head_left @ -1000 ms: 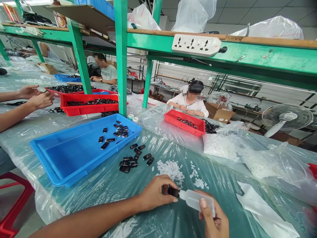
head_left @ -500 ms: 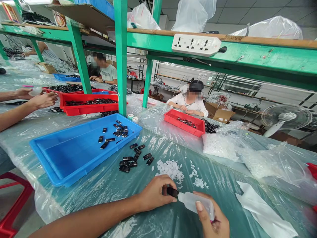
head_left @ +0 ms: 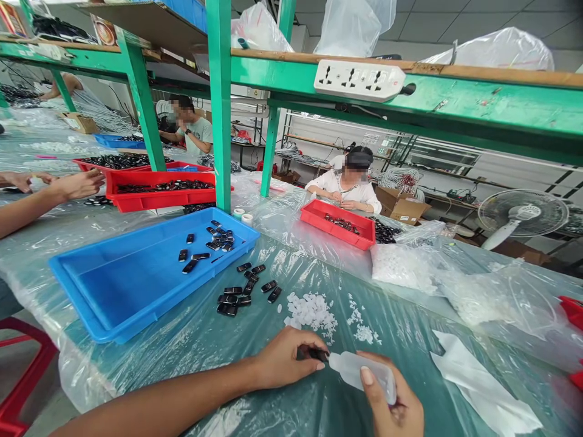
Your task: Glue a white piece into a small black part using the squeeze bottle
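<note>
Between the thumb and fingers of my left hand [head_left: 291, 358] is a small black plastic casing [head_left: 314, 353], partly hidden by the fingers. My right hand [head_left: 394, 394] grips a translucent squeeze bottle [head_left: 359, 371], its nozzle pointing left and meeting the casing's near end; whether they touch I cannot tell. Just beyond my hands lies a heap of small white plastic pieces [head_left: 312, 312], with a smaller group of white bits [head_left: 362, 325] to its right. Several loose black casings [head_left: 234, 299] rest on the plastic-covered table, left of the heap.
A blue tray [head_left: 113, 297] with several black casings stands at left. Red trays [head_left: 164, 203] sit behind it, another red tray [head_left: 337, 233] further right. A white cloth-like sheet [head_left: 483, 382] lies at right. A green shelf post [head_left: 219, 121] rises from the table. Co-workers sit around.
The black casing has turned in my left fingers and shows less of its face. The bottle stays almost in place. At left, a co-worker's hands have shifted, and another co-worker raised a hand.
</note>
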Demonstrator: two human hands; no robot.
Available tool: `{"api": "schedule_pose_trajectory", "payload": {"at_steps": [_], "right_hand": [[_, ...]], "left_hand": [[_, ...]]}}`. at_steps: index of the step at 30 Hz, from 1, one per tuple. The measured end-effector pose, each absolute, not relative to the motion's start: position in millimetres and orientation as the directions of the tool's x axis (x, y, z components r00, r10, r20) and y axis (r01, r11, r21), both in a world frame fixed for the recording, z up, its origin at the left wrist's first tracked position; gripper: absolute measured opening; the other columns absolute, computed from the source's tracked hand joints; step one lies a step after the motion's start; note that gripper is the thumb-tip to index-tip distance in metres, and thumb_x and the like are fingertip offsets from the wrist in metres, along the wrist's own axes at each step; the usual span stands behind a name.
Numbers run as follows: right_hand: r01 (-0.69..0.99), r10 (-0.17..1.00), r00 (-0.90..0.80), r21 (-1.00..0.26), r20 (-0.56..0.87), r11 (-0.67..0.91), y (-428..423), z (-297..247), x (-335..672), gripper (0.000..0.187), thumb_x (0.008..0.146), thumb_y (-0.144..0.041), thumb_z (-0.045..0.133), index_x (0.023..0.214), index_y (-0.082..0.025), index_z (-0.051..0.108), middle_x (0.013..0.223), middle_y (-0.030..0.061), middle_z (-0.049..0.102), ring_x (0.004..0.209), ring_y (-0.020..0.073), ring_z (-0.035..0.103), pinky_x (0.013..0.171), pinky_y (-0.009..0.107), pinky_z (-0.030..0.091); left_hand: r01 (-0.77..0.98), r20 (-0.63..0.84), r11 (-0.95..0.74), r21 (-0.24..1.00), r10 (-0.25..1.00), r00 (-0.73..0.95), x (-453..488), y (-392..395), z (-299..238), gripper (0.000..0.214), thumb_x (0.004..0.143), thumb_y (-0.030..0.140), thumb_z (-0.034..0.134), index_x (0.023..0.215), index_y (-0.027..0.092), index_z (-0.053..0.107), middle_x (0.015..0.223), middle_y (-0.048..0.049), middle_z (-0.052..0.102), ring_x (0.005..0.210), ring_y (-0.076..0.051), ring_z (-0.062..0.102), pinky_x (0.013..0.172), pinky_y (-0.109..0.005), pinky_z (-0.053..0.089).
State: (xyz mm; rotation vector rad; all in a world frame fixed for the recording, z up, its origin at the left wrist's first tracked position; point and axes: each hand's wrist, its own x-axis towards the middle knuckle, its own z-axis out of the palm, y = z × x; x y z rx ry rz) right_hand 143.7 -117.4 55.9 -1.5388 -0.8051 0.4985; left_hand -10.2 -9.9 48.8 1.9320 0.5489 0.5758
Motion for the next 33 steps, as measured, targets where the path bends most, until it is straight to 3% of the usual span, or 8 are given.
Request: {"api": "schedule_pose_trajectory", "payload": {"at_steps": [11,16,24,33], "right_hand": [[0.143,0.728,0.677,-0.990,0.112,0.020,-116.4,55.9,145.8,0.044,0.065,-0.058,0.063,0.081,-0.017,0.064,0.065,0.0003,0.059,0.056,0.0127,0.046,0.052,0.024,0.034],[0.127,0.757,0.652,-0.990,0.032,-0.067,-117.9,58.9,141.0,0.049,0.064,-0.062,0.062,0.083,-0.017,0.064,0.062,0.0008,0.056,0.052,0.0124,0.042,0.049,0.024,0.032],[0.148,0.749,0.657,-0.989,0.089,-0.012,-117.5,57.2,139.1,0.044,0.061,-0.056,0.067,0.083,-0.017,0.065,0.078,0.0073,0.065,0.071,0.0215,0.058,0.056,0.025,0.043],[0.250,0.756,0.629,-0.968,0.182,0.025,-118.6,55.0,140.5,0.040,0.063,-0.054,0.066,0.079,-0.017,0.066,0.078,0.0065,0.066,0.069,0.0184,0.058,0.054,0.021,0.042]], "left_hand": [[0.117,0.179,-0.407,0.906,0.618,0.765,-9.1,-10.4,48.1,0.017,0.079,0.026,0.060,0.093,0.018,0.066,0.088,-0.0035,0.069,0.081,-0.015,0.064,0.073,-0.023,0.047],[0.159,0.150,-0.417,0.895,0.617,0.773,-9.9,-11.3,52.5,0.017,0.079,0.029,0.060,0.092,0.019,0.065,0.089,-0.0025,0.068,0.076,-0.014,0.062,0.062,-0.019,0.045],[0.228,0.113,-0.428,0.875,0.638,0.762,-10.9,-10.9,51.2,0.022,0.076,0.036,0.063,0.091,0.020,0.061,0.089,-0.0005,0.065,0.070,-0.012,0.060,0.051,-0.017,0.037],[0.250,0.129,-0.478,0.842,0.628,0.767,-11.3,-9.2,51.4,0.023,0.076,0.036,0.064,0.093,0.022,0.063,0.091,-0.0005,0.066,0.072,-0.013,0.059,0.054,-0.018,0.039]]}}
